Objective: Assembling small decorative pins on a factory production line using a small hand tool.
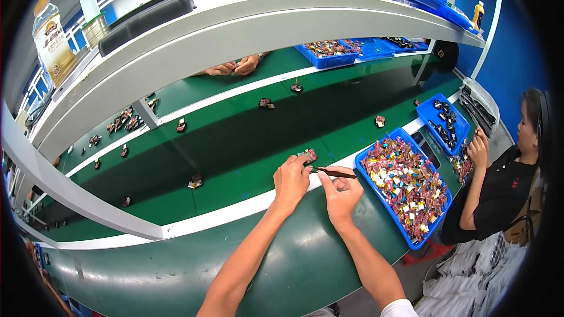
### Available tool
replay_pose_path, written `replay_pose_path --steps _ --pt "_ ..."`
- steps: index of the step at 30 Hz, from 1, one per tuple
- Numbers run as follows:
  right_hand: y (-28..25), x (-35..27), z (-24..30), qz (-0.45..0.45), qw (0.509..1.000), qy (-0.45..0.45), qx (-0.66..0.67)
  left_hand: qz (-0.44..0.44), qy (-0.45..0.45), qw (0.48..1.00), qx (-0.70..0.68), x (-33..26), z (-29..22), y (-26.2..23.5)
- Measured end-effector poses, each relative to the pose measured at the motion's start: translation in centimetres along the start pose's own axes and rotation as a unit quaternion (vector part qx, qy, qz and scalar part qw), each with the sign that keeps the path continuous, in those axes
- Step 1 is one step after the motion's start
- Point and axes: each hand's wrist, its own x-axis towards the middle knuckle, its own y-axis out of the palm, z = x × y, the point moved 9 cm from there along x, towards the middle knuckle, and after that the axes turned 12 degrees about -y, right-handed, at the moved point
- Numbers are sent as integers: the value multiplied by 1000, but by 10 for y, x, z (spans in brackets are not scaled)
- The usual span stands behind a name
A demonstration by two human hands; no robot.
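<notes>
My left hand reaches to the white rail beside the green conveyor belt. Its fingers are closed on a small reddish electronic part, which sticks out past the fingertips. My right hand grips black tweezers between thumb and fingers. The tweezers' tips point left and meet the left fingertips; exactly what they touch is too small to tell. Just right of my right hand stands a blue tray, heaped with similar reddish parts that carry white, yellow and blue bits.
Small part clusters lie scattered along the belt. A white shelf spans overhead. At right, a co-worker sits by a blue tray of black parts. Across the belt are another person's hands and a filled blue tray.
</notes>
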Motion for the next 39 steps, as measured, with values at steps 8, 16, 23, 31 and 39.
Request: replay_pose_path --steps 8,16,23,31,39 --pt "1 -1 -4 14 1000 26 4 -30 45 994 92 9 11 -20" --pt "4 -2 -1 26 999 18 -2 -57 -113 989 81 11 44 -43" --pt "6 -2 0 34 999 29 0 22 -279 960 27 26 62 -23" --pt "13 -6 -3 54 998 35 5 42 -283 956 -58 30 74 -21" --pt "22 -11 -1 70 997 36 18 109 -260 922 -265 -6 65 -79"
